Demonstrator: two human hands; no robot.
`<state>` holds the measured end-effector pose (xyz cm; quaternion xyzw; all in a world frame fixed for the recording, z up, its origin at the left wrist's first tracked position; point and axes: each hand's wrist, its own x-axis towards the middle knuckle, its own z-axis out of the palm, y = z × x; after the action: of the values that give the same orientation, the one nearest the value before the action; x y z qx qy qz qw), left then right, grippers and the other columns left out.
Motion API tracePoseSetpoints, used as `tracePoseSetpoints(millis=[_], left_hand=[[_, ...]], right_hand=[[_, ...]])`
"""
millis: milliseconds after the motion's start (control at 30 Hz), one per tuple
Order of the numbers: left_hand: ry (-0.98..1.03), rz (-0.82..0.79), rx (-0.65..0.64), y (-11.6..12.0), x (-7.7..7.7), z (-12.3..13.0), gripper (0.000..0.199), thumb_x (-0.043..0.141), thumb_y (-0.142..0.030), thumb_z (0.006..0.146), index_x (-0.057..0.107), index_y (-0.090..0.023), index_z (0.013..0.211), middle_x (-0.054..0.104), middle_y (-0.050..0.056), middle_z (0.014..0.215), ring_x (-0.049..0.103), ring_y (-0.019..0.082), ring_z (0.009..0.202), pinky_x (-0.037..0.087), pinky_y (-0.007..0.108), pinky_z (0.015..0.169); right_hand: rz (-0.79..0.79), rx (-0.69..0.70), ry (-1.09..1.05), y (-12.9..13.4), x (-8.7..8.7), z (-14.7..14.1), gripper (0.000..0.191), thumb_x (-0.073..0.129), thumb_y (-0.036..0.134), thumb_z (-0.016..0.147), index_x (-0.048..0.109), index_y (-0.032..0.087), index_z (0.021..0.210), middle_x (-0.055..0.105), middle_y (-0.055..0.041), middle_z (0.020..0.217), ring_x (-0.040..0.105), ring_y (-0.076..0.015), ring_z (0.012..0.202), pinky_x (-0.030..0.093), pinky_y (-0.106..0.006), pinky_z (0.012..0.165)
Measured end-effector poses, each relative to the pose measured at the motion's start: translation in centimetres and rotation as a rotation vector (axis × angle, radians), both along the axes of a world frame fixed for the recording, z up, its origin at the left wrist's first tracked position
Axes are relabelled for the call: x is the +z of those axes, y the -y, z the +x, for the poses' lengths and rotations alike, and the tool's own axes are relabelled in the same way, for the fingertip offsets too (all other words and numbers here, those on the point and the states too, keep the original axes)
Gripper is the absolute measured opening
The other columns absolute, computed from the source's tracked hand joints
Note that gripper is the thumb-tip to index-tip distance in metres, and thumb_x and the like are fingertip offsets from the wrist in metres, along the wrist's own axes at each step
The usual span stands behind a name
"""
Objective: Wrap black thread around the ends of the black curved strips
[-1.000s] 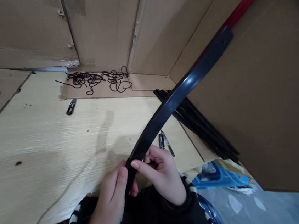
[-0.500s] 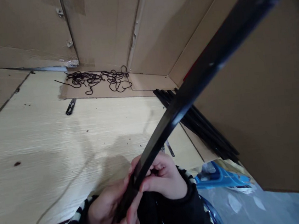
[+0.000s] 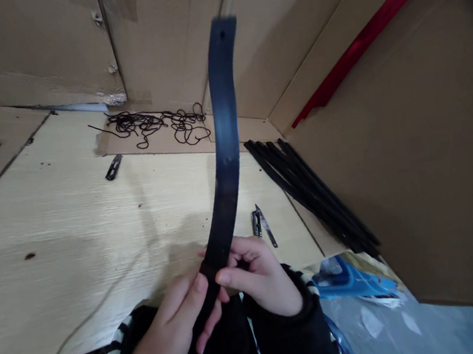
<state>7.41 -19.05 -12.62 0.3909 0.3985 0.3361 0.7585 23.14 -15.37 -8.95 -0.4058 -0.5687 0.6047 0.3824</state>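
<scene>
A long, flat black strip [image 3: 225, 116] rises from my hands, slightly curved, with a small hole near its upper end. My left hand [image 3: 177, 313] is closed round its lower part, the thumb lying on the strip. Just to the right, my right hand [image 3: 259, 279] pinches the strip's edge between thumb and bent fingers. The strip's lowest part is dark against my black clothing and hard to make out. Beyond my right hand, a small black snipper [image 3: 257, 224] and a thin blade [image 3: 267, 227] lie on the table.
Several black strips [image 3: 314, 191] lie at the table's right edge beside a cardboard wall [image 3: 421, 169]. Tangled dark cord [image 3: 138, 122] lies at the back. Another snipper [image 3: 114, 167] is on the table [image 3: 75, 216]. Red material [image 3: 351, 58] hangs on the wall. Blue plastic [image 3: 353, 280] is at the lower right.
The strip's upper end has swung from the upper right to the top middle, its flat face now showing. My left hand has turned and shifted on it. The red material, snipper and blade are uncovered.
</scene>
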Motion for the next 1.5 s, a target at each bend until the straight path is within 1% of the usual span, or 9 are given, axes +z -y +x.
tracePoseSetpoints(millis=[133,233,633,767,867,1100,1200,1367,1500], left_hand=[[0.524,-0.266,-0.216,-0.2,-1.3,-0.5,0.047,0.041,-0.059,0.090,0.058,-0.018,0.074,0.039,-0.009,0.039,0.025,0.004,0.028,0.015,0.018,0.033],[0.754,-0.316,-0.341,-0.3,-1.9,-0.4,0.047,0.039,-0.054,0.091,0.056,-0.017,0.067,0.034,-0.010,0.032,0.020,0.003,0.023,0.018,0.020,0.036],[0.478,-0.319,-0.332,-2.5,-0.2,0.6,0.050,0.033,-0.058,0.094,0.058,-0.016,0.084,0.043,-0.008,0.040,0.040,0.008,0.028,0.031,0.022,0.040],[0.492,-0.357,-0.329,-2.1,-0.4,0.0,0.051,0.035,-0.060,0.092,0.058,-0.017,0.078,0.039,-0.009,0.037,0.036,0.007,0.026,0.030,0.022,0.039],[0.630,-0.397,-0.363,-1.5,-0.9,-0.4,0.050,0.039,-0.060,0.091,0.058,-0.017,0.072,0.034,-0.011,0.034,0.027,0.004,0.024,0.026,0.021,0.039],[0.868,-0.437,-0.558,-1.0,-2.4,-0.2,0.048,0.045,-0.058,0.087,0.045,-0.022,0.055,0.026,-0.013,0.023,0.017,0.004,0.013,0.021,0.022,0.034],[0.700,-0.358,-0.379,-1.0,-1.7,0.0,0.052,0.041,-0.068,0.085,0.056,-0.020,0.072,0.043,-0.010,0.035,0.025,0.003,0.022,0.018,0.020,0.035],[-0.085,-0.018,0.114,-0.5,0.2,0.2,0.050,0.049,-0.065,0.084,0.058,-0.018,0.068,0.056,-0.004,0.056,0.052,0.009,0.053,0.043,0.020,0.058],[0.227,-0.196,-0.067,-0.2,-0.7,0.1,0.055,0.043,-0.068,0.084,0.057,-0.018,0.068,0.041,-0.008,0.038,0.031,0.006,0.031,0.028,0.019,0.037]], right_hand=[[-0.055,0.089,-0.079,-0.5,-0.6,0.5,0.038,0.075,0.047,0.073,0.071,0.012,0.088,0.030,0.0097,0.048,0.023,-0.0042,0.043,0.017,-0.020,0.042],[-0.106,0.135,-0.163,-0.4,-1.2,0.1,0.041,0.076,0.051,0.070,0.071,0.015,0.089,0.029,0.0098,0.048,0.022,-0.0050,0.042,0.016,-0.022,0.042],[0.079,-0.297,0.078,0.6,0.3,-1.1,0.037,0.073,0.035,0.076,0.044,0.019,0.058,0.039,0.0083,0.045,0.041,-0.0058,0.036,0.025,-0.018,0.035],[0.059,-0.157,0.056,0.8,0.1,-0.8,0.025,0.074,0.038,0.075,0.063,0.016,0.081,0.050,0.0052,0.051,0.046,-0.0082,0.041,0.030,-0.019,0.038],[-0.028,-0.008,-0.070,0.6,0.0,-0.6,0.042,0.078,0.043,0.070,0.067,0.016,0.100,0.050,0.0061,0.052,0.039,-0.0067,0.040,0.026,-0.020,0.040],[0.103,-0.055,-0.096,0.2,0.3,-1.1,0.032,0.079,0.035,0.069,0.055,0.017,0.060,0.034,0.0099,0.043,0.025,-0.0046,0.040,0.020,-0.020,0.039],[0.071,-0.150,-0.002,0.5,0.3,-1.3,0.037,0.074,0.034,0.074,0.044,0.019,0.058,0.037,0.0091,0.043,0.032,-0.0049,0.037,0.023,-0.019,0.038],[0.052,-0.307,0.156,1.1,0.3,-1.3,0.038,0.070,0.037,0.079,0.041,0.019,0.060,0.037,0.0084,0.049,0.049,-0.0081,0.040,0.030,-0.019,0.039],[0.011,-0.123,0.082,0.6,0.3,-0.9,0.026,0.075,0.037,0.073,0.066,0.015,0.084,0.038,0.0086,0.049,0.036,-0.0060,0.042,0.026,-0.020,0.042]])
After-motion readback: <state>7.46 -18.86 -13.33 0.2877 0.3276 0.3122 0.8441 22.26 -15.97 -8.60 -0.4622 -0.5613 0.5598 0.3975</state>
